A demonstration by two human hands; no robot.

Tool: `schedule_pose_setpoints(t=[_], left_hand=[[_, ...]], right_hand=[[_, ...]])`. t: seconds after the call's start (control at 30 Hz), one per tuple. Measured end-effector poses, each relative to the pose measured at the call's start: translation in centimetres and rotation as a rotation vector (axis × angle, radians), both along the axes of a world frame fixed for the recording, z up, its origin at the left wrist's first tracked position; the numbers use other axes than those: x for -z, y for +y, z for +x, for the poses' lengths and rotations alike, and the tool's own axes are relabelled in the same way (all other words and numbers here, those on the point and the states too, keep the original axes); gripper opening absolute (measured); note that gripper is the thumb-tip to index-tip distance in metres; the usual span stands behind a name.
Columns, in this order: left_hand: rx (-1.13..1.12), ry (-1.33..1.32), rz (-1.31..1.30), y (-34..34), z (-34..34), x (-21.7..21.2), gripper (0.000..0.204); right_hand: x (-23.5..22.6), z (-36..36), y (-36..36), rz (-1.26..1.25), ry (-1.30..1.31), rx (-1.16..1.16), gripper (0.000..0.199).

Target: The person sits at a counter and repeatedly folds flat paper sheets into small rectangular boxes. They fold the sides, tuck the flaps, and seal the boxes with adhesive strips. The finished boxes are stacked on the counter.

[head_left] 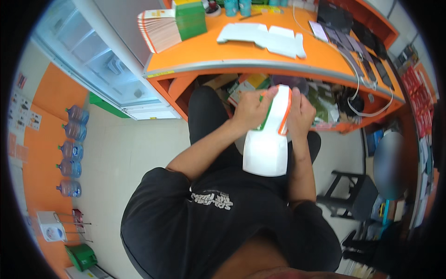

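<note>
Between my two hands is a partly folded cardboard carton (267, 153), white inside, with green and orange showing along its edges. A wide white flap hangs toward my lap. My left hand (251, 110) is closed on the green-edged side, and my right hand (300, 114) grips the orange-edged side. Both sets of fingers are partly hidden behind the card. Beyond my hands, flat white carton blanks (262, 38) lie on the orange desk (209, 59). A fanned stack of flat cartons (160, 33) with green and orange print rests at the desk's left end.
Several dark phones (346, 43) and a white cable (355, 100) sit at the desk's right. Crowded items fill the shelf under the desk. A glass-door fridge (95, 56) stands left, large water bottles (70, 151) line the left wall, and a black stool (355, 195) is at right.
</note>
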State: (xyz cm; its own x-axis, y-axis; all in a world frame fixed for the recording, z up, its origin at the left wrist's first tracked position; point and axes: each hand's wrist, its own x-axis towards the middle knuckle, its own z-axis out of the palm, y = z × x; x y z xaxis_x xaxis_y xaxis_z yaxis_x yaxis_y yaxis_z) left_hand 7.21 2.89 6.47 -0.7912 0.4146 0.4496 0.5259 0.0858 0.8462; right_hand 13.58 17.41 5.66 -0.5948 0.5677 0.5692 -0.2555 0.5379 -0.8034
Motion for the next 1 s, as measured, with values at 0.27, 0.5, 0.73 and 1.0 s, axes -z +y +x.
schedule_pose_setpoints(t=[0.27, 0.5, 0.73, 1.0], left_hand=[[-0.331, 0.025, 0.375, -2.7, -3.9, -2.6, 0.05], [-0.03, -0.346, 1.06, -3.4, -7.5, -0.1, 0.067], [0.931, -0.584, 0.495, -10.9, -15.7, -5.0, 0.088], [-0.079, -0.148, 0.223, -17.3, -23.4, -24.5, 0.061]], right_hand=[[2.8, -1.9, 1.0, -1.088, -0.133, -0.961, 0.079], [3.9, -0.5, -3.8, -1.277, -0.254, -1.104, 0.083], [-7.3, -6.4, -4.0, 0.268, -0.436, -1.167, 0.104], [-21.6, -28.1, -2.8, 0.968, -0.149, -0.721, 0.11]])
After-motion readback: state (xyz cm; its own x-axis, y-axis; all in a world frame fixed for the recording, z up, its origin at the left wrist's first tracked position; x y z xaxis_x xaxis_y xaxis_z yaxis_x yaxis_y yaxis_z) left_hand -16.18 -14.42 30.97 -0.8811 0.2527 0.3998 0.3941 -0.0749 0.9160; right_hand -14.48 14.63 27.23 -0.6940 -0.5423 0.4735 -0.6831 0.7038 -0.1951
